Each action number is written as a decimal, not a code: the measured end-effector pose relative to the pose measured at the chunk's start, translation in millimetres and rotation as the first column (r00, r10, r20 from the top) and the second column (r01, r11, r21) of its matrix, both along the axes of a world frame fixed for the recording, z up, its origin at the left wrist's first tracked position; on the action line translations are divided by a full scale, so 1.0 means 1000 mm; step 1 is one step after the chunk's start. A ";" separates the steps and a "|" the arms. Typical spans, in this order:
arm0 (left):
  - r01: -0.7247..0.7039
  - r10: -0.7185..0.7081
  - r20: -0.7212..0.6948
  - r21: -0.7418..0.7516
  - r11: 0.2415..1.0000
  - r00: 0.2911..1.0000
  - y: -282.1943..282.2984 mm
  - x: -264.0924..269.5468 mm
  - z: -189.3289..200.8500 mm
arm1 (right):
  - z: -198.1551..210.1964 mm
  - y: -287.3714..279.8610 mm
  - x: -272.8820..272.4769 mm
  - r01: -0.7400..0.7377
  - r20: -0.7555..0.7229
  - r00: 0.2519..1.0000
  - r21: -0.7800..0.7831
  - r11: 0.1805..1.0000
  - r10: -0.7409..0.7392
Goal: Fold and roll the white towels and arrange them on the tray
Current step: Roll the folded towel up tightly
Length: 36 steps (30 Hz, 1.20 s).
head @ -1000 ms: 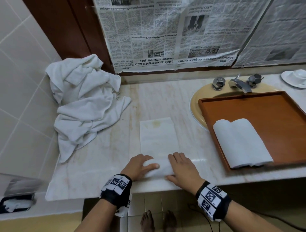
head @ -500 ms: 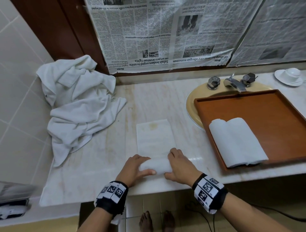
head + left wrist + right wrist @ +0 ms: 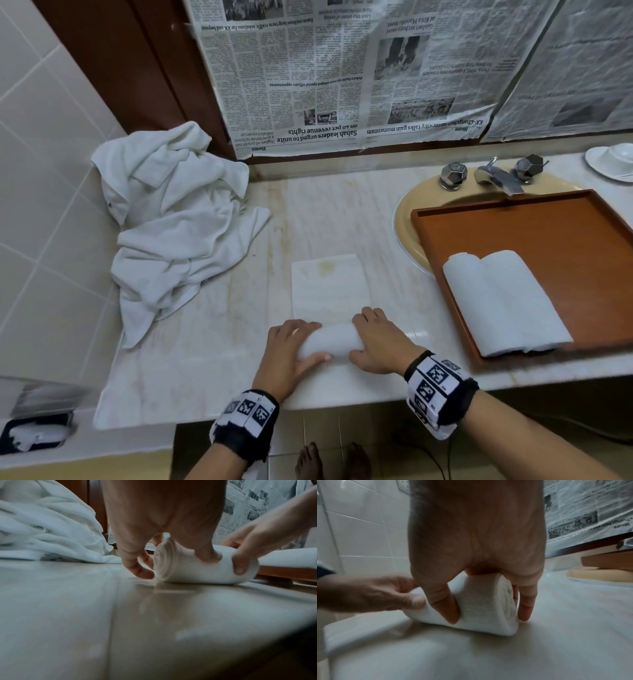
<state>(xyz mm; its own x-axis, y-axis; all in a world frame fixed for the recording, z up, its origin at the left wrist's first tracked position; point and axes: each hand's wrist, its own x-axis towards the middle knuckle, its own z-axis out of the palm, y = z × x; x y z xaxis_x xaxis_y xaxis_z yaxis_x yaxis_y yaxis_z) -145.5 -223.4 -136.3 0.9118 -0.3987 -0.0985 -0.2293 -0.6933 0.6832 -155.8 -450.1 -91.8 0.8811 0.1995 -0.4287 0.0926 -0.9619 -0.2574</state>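
Whereas a second ago only the near edge was turned over, the towel (image 3: 327, 310) now forms a thicker roll near the counter's (image 3: 205, 359) front edge, its flat tail shorter. Left hand (image 3: 286, 353) and right hand (image 3: 378, 342) curl thumbs and fingers round its ends. Two rolled towels (image 3: 503, 303) lie on the tray (image 3: 548, 229); one crumpled pile (image 3: 171, 219) sits left. Newspaper (image 3: 329, 78) reads "Sabah leaders urged to unite".

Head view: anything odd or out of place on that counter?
A yellowish stain marks the far end of the folded towel that the left hand and right hand are rolling. Brownish streaks run along the counter. The tray sits partly over the sink, presumably on purpose.
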 end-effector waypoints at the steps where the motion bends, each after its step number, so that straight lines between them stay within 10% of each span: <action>1: 0.018 -0.018 -0.045 -0.007 1.000 0.999 0.001 0.009 0.002 | -0.001 0.000 -0.004 -0.009 0.059 0.998 -0.008 1.000 0.010; 8: 0.114 -0.100 -0.242 0.042 0.993 0.965 -0.003 0.043 0.024 | -0.020 0.006 -0.026 -0.019 0.316 0.949 0.008 1.000 0.016; 13: 0.079 -0.087 0.057 0.133 0.988 0.995 -0.007 0.009 0.008 | -0.007 0.002 0.000 -0.008 0.133 0.991 0.043 0.999 0.002; 18: 0.031 -0.025 -0.125 0.044 0.999 0.992 -0.008 -0.001 0.007 | 0.002 -0.005 0.004 0.035 -0.140 0.990 0.158 0.987 -0.013; 26: 0.142 -0.084 -0.289 0.186 0.972 0.954 -0.007 0.017 0.021 | -0.015 -0.002 -0.024 -0.167 0.254 0.952 -0.046 0.985 0.173; 32: 0.129 -0.134 0.024 0.155 0.979 0.991 -0.005 -0.008 0.011 | -0.005 -0.012 0.004 0.027 -0.128 0.992 0.271 0.962 0.008; 36: 0.057 -0.052 -0.123 0.036 0.998 0.991 -0.002 -0.009 0.002 | -0.001 -0.009 -0.002 -0.012 -0.163 0.986 0.190 0.982 0.044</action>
<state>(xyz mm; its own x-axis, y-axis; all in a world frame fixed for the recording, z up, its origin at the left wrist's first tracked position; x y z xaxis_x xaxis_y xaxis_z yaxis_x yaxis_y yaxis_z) -154.3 -225.0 -133.8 0.8688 -0.4412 -0.2247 -0.1841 -0.7091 0.6806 -157.6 -459.6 -92.6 0.7938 0.3141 -0.5207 0.0596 -0.8924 -0.4473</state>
